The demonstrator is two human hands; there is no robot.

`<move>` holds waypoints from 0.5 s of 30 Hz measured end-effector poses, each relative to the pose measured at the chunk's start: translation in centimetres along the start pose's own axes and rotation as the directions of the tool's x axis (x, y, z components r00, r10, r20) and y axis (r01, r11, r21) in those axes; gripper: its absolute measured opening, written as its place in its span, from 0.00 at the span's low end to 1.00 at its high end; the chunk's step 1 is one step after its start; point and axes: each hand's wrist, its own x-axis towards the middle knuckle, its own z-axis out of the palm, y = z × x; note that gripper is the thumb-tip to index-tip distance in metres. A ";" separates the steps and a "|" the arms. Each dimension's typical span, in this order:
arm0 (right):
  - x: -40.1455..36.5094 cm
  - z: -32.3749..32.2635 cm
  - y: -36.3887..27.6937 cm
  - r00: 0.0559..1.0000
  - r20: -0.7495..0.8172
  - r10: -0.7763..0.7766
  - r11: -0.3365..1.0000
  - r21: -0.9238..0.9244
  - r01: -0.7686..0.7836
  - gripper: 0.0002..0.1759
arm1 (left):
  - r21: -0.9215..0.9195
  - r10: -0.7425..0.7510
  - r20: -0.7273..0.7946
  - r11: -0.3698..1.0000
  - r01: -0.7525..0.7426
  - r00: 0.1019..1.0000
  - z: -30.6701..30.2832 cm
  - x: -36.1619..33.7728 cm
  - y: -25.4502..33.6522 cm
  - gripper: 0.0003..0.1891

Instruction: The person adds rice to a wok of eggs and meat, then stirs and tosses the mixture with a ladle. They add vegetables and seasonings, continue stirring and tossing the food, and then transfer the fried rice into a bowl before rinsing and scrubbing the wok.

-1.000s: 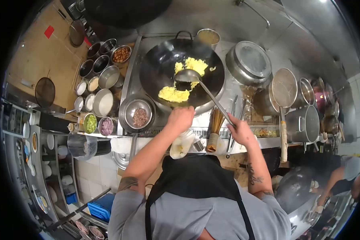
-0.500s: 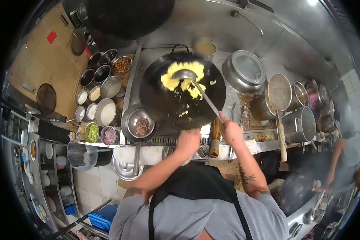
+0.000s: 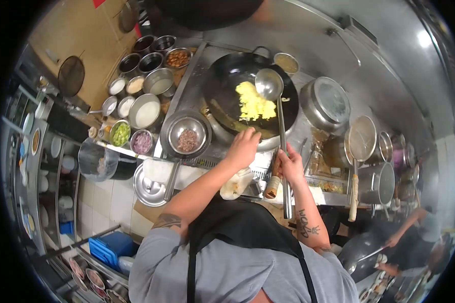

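Observation:
A large black wok (image 3: 222, 83) sits on the stove, tilted, with yellow scrambled egg (image 3: 255, 103) in it. My left hand (image 3: 245, 146) is closed at the wok's near rim, and a pale cloth (image 3: 236, 184) hangs below it. In my right hand (image 3: 291, 162) is the handle of a long steel ladle (image 3: 269, 85), whose bowl is over the wok beside the egg. A bamboo brush (image 3: 274, 184) lies just left of my right hand. Left of the wok, a steel bowl (image 3: 189, 132) holds minced reddish meat (image 3: 187, 141).
Several ingredient pots stand at the left, among them chopped greens (image 3: 120, 134) and chopped onion (image 3: 142, 142). A lidded pot (image 3: 327, 102), a strainer (image 3: 362, 139) and a tall pot (image 3: 379, 183) are at the right. A co-worker's arm (image 3: 407, 227) shows at the lower right.
The wok has tilted up from its burner and the egg has gathered into one heap. The ladle has lifted off the egg and swung upright. The whole view has shifted and turned.

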 end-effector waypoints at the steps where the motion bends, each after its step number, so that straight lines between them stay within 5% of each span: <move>1: 1.0 0.1 0.1 0.993 0.023 0.118 0.992 0.047 -0.119 0.21 | -0.026 -0.017 -0.109 1.000 0.014 0.994 -1.8 -0.9 -0.9 0.10; 3: 4.6 -1.5 3.2 0.946 0.157 0.284 0.915 0.250 -0.316 0.14 | -0.058 -0.174 -0.235 0.985 0.165 0.956 -5.2 -5.5 -5.1 0.10; 5: 3.8 -1.4 1.9 0.999 0.038 0.024 0.994 -0.110 -0.020 0.21 | -0.007 -0.518 -0.193 0.850 0.526 0.833 -7.6 -11.2 -13.5 0.10; 6: 3.7 -1.5 2.1 0.988 -0.027 -0.151 0.947 -0.292 0.137 0.23 | -0.145 -0.666 -0.227 0.745 0.652 0.710 -8.5 -13.2 -16.5 0.06; 9: 5.8 -2.0 5.3 0.884 -0.111 -0.454 0.755 -0.574 0.316 0.28 | 0.148 -0.747 -0.146 0.632 0.761 0.649 -9.4 -16.1 -22.9 0.10; 10: 1.4 2.0 -0.1 0.966 -0.202 -0.161 0.861 -0.507 0.037 0.28 | 0.198 -0.841 -0.040 0.522 0.829 0.539 -8.4 -16.6 -25.4 0.11; 11: 1.6 2.0 0.2 0.982 -0.160 -0.104 0.877 -0.480 0.014 0.28 | 0.270 -0.902 0.068 0.427 0.863 0.426 -7.3 -16.1 -28.0 0.12; 12: 1.9 2.1 0.5 0.992 -0.117 -0.046 0.890 -0.456 -0.013 0.27 | 0.464 -0.788 0.194 0.598 0.653 0.584 -7.5 -16.1 -28.3 0.16; 13: 2.3 2.2 0.7 0.997 -0.074 0.012 0.900 -0.434 -0.043 0.27 | 0.094 -0.894 0.130 0.441 0.892 0.429 -7.1 -15.5 -27.7 0.13; 14: 5.2 1.1 5.1 0.824 0.111 -0.555 0.602 -0.631 0.490 0.27 | -0.319 -0.965 0.061 0.224 0.921 0.256 -6.6 -14.7 -27.0 0.12; 15: 2.6 1.6 2.8 0.910 0.134 -0.392 0.735 -0.549 0.397 0.29 | -0.255 -0.959 0.200 0.145 0.956 0.199 -6.6 -14.8 -29.1 0.11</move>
